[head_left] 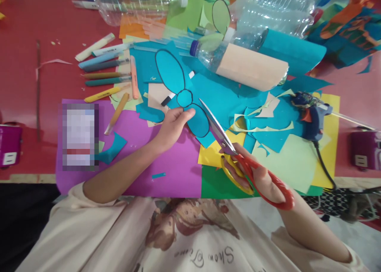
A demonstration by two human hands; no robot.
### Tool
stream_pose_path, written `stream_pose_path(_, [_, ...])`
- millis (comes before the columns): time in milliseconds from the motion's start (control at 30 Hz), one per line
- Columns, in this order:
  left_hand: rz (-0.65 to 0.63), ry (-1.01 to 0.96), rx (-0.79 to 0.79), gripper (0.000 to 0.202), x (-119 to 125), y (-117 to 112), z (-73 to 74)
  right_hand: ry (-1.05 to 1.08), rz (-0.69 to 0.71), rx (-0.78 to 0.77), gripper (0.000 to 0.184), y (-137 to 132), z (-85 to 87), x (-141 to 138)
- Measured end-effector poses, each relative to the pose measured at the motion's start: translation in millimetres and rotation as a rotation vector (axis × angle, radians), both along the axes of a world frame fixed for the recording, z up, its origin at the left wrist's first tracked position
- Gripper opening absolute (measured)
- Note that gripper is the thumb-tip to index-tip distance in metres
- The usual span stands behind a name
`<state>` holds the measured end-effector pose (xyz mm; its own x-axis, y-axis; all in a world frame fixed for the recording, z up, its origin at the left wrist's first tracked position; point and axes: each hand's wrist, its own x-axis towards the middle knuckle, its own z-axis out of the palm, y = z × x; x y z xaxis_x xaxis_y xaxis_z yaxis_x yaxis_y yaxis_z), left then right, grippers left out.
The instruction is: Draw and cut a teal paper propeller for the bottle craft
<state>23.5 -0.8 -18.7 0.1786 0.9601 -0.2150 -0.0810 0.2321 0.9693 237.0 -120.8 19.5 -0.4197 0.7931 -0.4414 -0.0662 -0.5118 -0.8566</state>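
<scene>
My left hand (174,130) pinches a blue paper cutout (170,71) between thumb and fingers. Black outlines mark its two long oval lobes and the small round centre joining them. In my right hand (258,176) is a pair of scissors (218,125) with one red and one yellow handle, my fingers through the loops. The blades point up and left, just right of the cutout's lower lobe; whether they touch it I cannot tell. Below the cutout lies a larger blue paper sheet (212,83).
A bottle wrapped in beige paper (251,66) lies behind the scissors. Several markers (104,63) are spread at the left, near a blurred-out rectangle (80,137). At the right sits a blue glue gun (314,121) with a black cord. Paper scraps (264,125) and clear plastic bottles (274,6) lie about.
</scene>
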Motion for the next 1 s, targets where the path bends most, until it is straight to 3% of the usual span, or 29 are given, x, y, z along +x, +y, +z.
stream_pose_path(133, [0.024,0.014,0.052,0.045,-2,1,-4.3,-0.03,0.0,0.004,0.065,2,6.6,-2])
stream_pose_path(400, [0.02,0.045,0.063,0.049,-2,2,1.5,-0.075,-0.029,-0.03,0.058,7,11.0,-5])
stream_pose_path(667, [0.024,0.066,0.057,0.048,0,2,5.3,-0.129,-0.096,-0.039,0.053,6,29.6,-14])
stream_pose_path(1000, [-0.002,0.094,0.076,0.046,-2,5,5.0,-0.085,-0.064,-0.065,0.056,2,16.0,-8])
